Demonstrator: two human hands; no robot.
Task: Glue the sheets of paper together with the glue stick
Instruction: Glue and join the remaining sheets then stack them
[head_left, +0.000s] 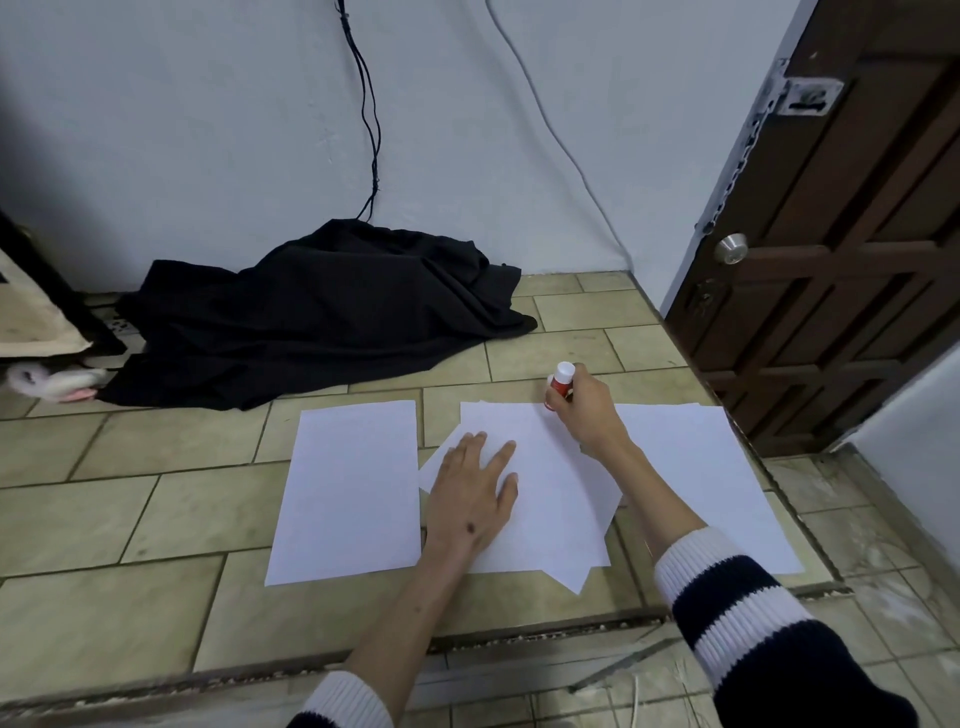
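White sheets of paper lie on the tiled floor. A single sheet (348, 493) is on the left, another sheet (711, 478) on the right. Between them sits a loose middle stack (556, 493) of overlapping sheets, one lower sheet skewed. My left hand (475, 493) rests flat on the stack's left part, fingers spread. My right hand (589, 410) grips a red glue stick (561, 382) with a white end pointing up, held over the stack's top edge. Its lower tip is hidden by my fingers.
A crumpled black cloth (322, 312) lies by the wall behind the papers. A dark wooden door (831, 249) stands at the right. Cables (371, 130) hang down the wall. A step edge (519, 629) runs across the floor just in front of me.
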